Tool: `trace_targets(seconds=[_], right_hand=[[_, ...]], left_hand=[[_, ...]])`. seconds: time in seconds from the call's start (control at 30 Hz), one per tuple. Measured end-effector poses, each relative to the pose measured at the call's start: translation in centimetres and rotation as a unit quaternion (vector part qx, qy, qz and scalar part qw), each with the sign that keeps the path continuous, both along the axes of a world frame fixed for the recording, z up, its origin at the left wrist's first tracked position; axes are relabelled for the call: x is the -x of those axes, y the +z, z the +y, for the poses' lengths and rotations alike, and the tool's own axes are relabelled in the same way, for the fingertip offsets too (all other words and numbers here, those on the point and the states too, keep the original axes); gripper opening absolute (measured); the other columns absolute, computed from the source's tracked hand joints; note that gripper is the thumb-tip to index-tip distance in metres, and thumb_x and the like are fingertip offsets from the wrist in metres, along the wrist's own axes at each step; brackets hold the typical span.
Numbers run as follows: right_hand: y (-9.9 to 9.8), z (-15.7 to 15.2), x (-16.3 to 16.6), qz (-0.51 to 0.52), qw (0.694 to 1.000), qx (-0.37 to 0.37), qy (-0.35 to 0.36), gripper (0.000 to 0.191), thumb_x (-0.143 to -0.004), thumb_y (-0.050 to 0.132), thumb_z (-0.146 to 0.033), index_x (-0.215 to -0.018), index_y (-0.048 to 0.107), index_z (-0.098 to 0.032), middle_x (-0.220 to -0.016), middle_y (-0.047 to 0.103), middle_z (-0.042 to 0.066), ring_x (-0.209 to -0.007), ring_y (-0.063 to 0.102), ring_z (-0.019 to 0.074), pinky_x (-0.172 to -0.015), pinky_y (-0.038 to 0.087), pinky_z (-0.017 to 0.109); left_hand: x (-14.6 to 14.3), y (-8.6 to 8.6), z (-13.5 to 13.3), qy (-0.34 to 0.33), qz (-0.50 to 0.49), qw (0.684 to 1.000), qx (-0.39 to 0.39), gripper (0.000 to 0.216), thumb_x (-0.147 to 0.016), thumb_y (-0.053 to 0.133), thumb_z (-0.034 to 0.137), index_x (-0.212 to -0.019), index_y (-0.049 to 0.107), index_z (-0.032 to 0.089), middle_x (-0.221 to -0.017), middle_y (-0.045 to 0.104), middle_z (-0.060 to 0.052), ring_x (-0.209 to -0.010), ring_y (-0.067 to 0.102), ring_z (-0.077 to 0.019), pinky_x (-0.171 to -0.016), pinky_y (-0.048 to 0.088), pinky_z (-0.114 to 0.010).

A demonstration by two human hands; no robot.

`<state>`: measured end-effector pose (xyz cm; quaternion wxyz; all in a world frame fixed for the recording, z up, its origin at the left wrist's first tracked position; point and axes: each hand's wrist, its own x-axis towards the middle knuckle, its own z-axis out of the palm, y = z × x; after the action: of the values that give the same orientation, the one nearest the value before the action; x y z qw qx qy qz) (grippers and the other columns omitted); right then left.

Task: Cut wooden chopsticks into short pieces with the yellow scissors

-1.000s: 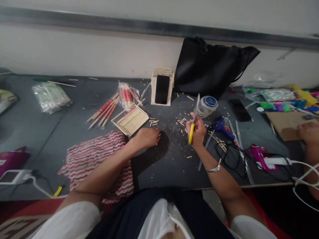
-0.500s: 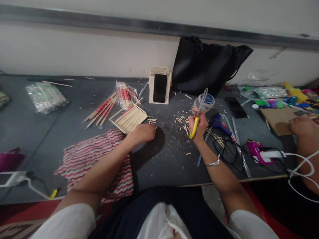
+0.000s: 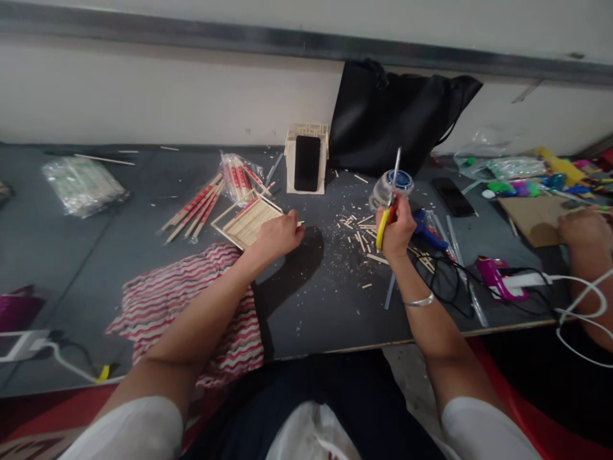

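My left hand is closed in a pinch, with the pale ends of short wooden stick pieces showing at its fingertips. It lies over the right edge of a small frame of pale wooden sticks, hiding part of it. My right hand is closed around the handles of yellow-and-red scissors, whose blades point up and away from me and look nearly together. Cut stick pieces and crumbs lie scattered to the left of that hand. A clear jar with a blue lid stands just behind the scissors.
A phone leans on a stick-built stand. Red-wrapped sticks and a striped cloth lie left. A blue glue gun, black cable and purple box are right. Another person's hand rests on cardboard.
My left hand has moved slightly up, and the short pieces that lay beside it are now at its fingers or hidden. My right hand has shifted right with the scissors, which point more upright.
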<state>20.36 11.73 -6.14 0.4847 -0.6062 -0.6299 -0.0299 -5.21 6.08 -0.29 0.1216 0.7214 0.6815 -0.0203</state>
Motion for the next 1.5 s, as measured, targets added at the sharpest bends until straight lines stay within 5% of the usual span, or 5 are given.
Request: trace_targets(seconds=[0.23, 0.63, 1.13, 1.4, 1.5], right_hand=[[0.1, 0.7, -0.8, 0.023, 0.999, -0.025, 0.011, 0.046, -0.083, 0.051, -0.030, -0.127, 0.061, -0.017, -0.118, 0.072, 0.014, -0.105, 0.071, 0.0274, -0.093, 0.056, 0.044], [3.8, -1.2, -2.9, -0.038, 0.985, 0.113, 0.126, 0.047, -0.081, 0.062, -0.023, -0.128, 0.064, -0.023, -0.109, 0.076, 0.007, -0.095, 0.072, 0.0252, -0.087, 0.056, 0.040], [1.9, -1.9, -3.9, -0.175, 0.949, 0.246, 0.086, 0.038, -0.072, 0.072, -0.023, -0.110, 0.073, -0.028, -0.077, 0.076, 0.001, -0.072, 0.071, 0.0236, -0.055, 0.045, 0.028], [2.1, -2.3, -2.9, 0.039, 0.962, 0.222, 0.156, 0.037, -0.072, 0.067, -0.024, -0.108, 0.071, -0.023, -0.076, 0.073, 0.000, -0.064, 0.066, 0.0184, -0.059, 0.052, 0.030], [3.4, -3.3, -2.0, 0.217, 0.914, 0.256, 0.230, 0.049, -0.073, 0.071, -0.037, -0.119, 0.065, -0.022, -0.067, 0.068, -0.004, -0.045, 0.055, 0.0121, -0.043, 0.045, 0.026]], left_hand=[[-0.5, -1.6, 0.3, -0.081, -0.199, 0.975, -0.054, 0.026, -0.093, 0.035, 0.016, -0.112, 0.053, 0.012, -0.098, 0.071, -0.016, -0.088, 0.068, -0.0239, -0.083, 0.051, -0.037], [-0.9, -3.3, 0.3, -0.109, -0.350, 0.928, -0.070, 0.032, -0.096, 0.041, 0.021, -0.123, 0.059, 0.017, -0.098, 0.076, -0.007, -0.070, 0.067, -0.0131, -0.075, 0.052, -0.025], [-1.2, -4.0, 0.4, -0.112, -0.385, 0.914, -0.069, 0.027, -0.094, 0.051, 0.025, -0.114, 0.067, 0.018, -0.096, 0.078, -0.006, -0.076, 0.071, -0.0138, -0.079, 0.053, -0.027], [-3.0, -2.7, -0.7, 0.056, -0.624, 0.779, 0.028, 0.014, -0.087, 0.062, 0.028, -0.093, 0.067, 0.016, -0.091, 0.075, -0.007, -0.063, 0.066, -0.0111, -0.051, 0.048, -0.021], [-3.6, -2.1, -1.5, 0.108, -0.675, 0.726, 0.072, 0.012, -0.081, 0.071, 0.027, -0.085, 0.070, 0.016, -0.088, 0.073, -0.004, -0.068, 0.065, -0.0109, -0.052, 0.048, -0.019]])
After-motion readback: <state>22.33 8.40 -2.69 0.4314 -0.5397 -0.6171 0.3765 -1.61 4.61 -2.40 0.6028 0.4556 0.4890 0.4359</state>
